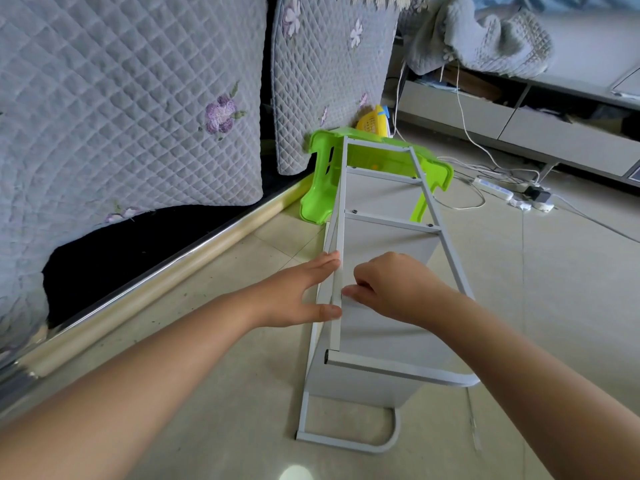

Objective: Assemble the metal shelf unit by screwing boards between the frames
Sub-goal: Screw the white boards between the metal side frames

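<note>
The grey metal shelf unit lies on its side on the tiled floor, its upper frame (446, 244) facing me with crossbars and dark screws showing. Grey boards (377, 327) stand between this frame and the lower frame (346, 439) on the floor. My left hand (298, 292) presses flat against the outside of the upper frame's left rail, fingers straight, thumb low. My right hand (388, 289) sits inside the frame with fingers curled, pinching at the rail's inner side where a board meets it; what it pinches is hidden, too small to tell.
A green plastic stool (322, 181) lies behind the shelf's far end with a yellow toy (372, 123) on it. A quilted grey sofa cover (131, 109) hangs at left. White cables and a power strip (495, 190) trail at right by a low cabinet (540, 133).
</note>
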Demonstrator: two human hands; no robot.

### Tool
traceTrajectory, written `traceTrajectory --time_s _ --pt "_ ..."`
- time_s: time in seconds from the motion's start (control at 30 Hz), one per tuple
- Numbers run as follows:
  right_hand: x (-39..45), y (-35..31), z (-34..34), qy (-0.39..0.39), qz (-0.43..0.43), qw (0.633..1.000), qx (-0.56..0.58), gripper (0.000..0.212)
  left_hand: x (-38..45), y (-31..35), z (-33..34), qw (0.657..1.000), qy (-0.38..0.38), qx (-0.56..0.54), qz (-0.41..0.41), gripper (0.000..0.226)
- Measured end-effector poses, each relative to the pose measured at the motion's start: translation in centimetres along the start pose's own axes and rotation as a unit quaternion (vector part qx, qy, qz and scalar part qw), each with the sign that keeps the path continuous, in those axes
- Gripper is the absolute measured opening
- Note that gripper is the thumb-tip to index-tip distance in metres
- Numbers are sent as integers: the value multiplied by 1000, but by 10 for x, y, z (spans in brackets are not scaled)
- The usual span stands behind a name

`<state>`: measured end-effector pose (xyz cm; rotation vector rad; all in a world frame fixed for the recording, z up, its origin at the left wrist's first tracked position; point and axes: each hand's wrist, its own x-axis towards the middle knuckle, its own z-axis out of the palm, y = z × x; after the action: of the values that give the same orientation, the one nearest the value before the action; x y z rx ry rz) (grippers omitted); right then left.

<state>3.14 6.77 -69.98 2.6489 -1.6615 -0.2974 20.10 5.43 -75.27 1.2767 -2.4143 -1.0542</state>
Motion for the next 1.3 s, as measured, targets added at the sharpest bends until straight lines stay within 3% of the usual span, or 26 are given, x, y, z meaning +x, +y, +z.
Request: traceTrajectory --time_s 0.23,0.47,0.6,0.67,0.77,0.87,1.03,1.2,1.3 --pt "-9 14 -3 34 33 985 166 49 3 -1 0 1000 2 7 6 78" --pt "-39 76 4 72 151 963 213 28 5 7 0 998 15 51 32 88" --pt "-51 100 15 81 179 944 264 21 13 16 9 992 105 55 50 61" --pt "-50 101 18 101 168 942 271 21 16 21 10 984 161 48 65 58" --pt "-46 96 19 121 150 950 244 23 17 26 11 978 173 57 104 62" --pt "-41 86 20 109 125 962 217 26 15 32 9 979 171 71 86 50" --pt "-36 69 21 55 80 979 178 28 12 42 5 983 159 80 55 43" --pt "-38 64 26 -42 29 985 165 35 16 45 5 978 191 75 39 16" --pt "-36 64 33 -31 15 989 142 31 19 45 2 981 173 89 27 21"
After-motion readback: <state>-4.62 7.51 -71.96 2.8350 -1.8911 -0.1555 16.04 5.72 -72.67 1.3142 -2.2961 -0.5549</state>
